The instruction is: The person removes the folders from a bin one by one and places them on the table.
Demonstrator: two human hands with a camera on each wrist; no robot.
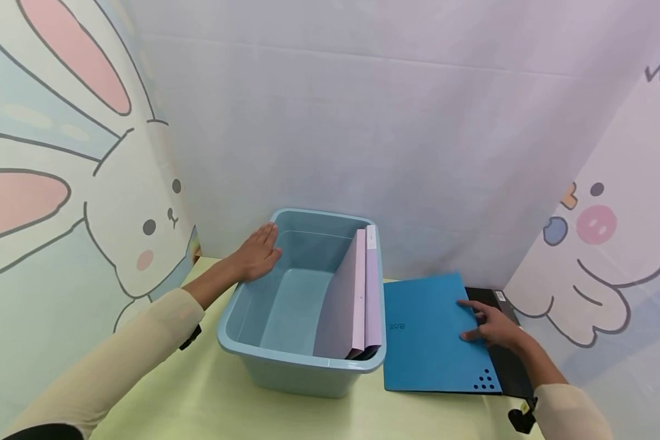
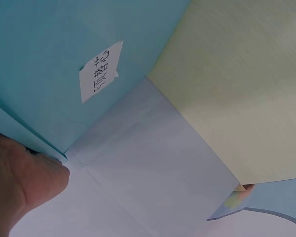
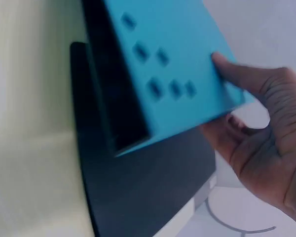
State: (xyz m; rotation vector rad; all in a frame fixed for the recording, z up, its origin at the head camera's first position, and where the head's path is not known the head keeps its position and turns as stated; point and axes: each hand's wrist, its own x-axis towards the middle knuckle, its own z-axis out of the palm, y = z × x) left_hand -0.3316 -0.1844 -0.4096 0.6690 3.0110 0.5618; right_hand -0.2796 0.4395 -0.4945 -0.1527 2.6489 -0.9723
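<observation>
My left hand (image 1: 255, 253) rests on the left rim of a light blue plastic bin (image 1: 294, 374), fingers straight. In the left wrist view, a white label (image 2: 101, 71) with handwriting is stuck on the bin's outer wall. My right hand (image 1: 494, 327) pinches the right edge of a blue file folder (image 1: 426, 336). That folder has a group of dark dots near one corner and, in the right wrist view, is tilted up over a black folder (image 3: 148, 185). Inside the bin, a pale pink folder (image 1: 343, 299) and a lilac folder (image 1: 372, 287) stand upright against the right wall.
The bin stands on a pale yellow-green tabletop (image 1: 198, 391), left of the blue and black folders. A white curtain-like wall (image 1: 335, 140) rises close behind. Side panels printed with a cartoon rabbit (image 1: 137, 244) and another cartoon animal (image 1: 621, 263) border the table.
</observation>
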